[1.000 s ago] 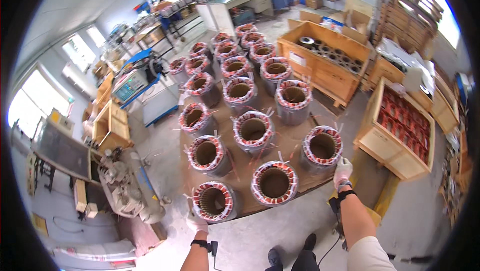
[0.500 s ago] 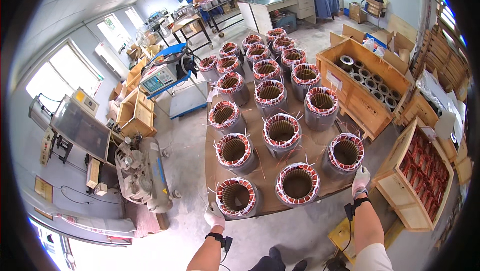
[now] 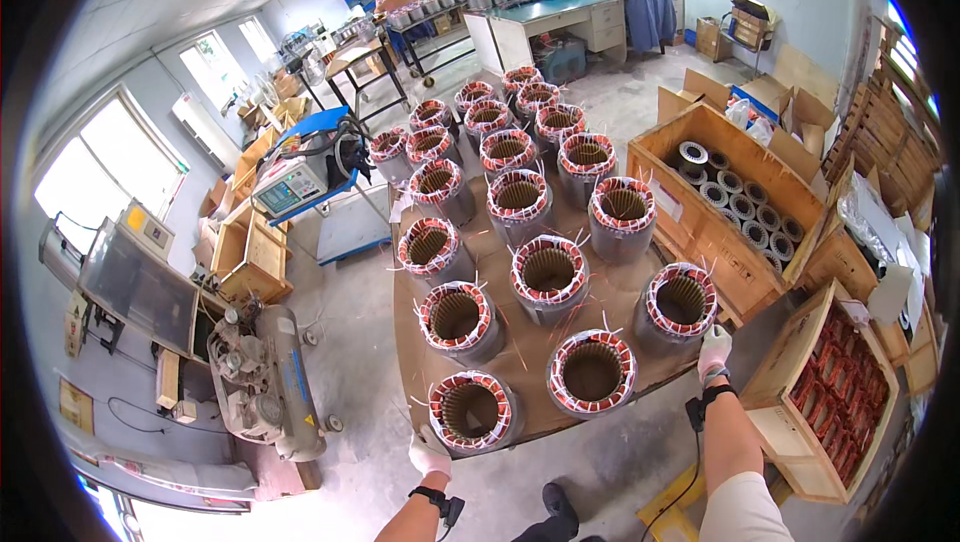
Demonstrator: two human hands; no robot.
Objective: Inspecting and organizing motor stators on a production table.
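Rows of motor stators with copper windings and white-tied orange-red rims stand upright on a cardboard-covered platform (image 3: 545,334). My left hand (image 3: 430,455), in a white glove, grips the platform's near left corner, beside the front-left stator (image 3: 512,420). At the near right corner my gloved right hand (image 3: 715,350) is closed on the edge, close to the right-hand stator (image 3: 660,337). Between them stands the front middle stator (image 3: 637,392). Both hands' fingertips are partly hidden. Loose pale lead wires stick up from several stators.
A wooden crate (image 3: 690,232) of metal ring cores stands along the platform's right side; another crate (image 3: 795,442) holds red-wound parts. To the left are an air compressor (image 3: 290,382) and a blue trolley (image 3: 350,237). A desk (image 3: 500,47) and people are at the back.
The platform with its stators has shifted, its far end swinging left, and the gap to the core crate looks wider. My hands keep to its corners. One foot has stepped forward.
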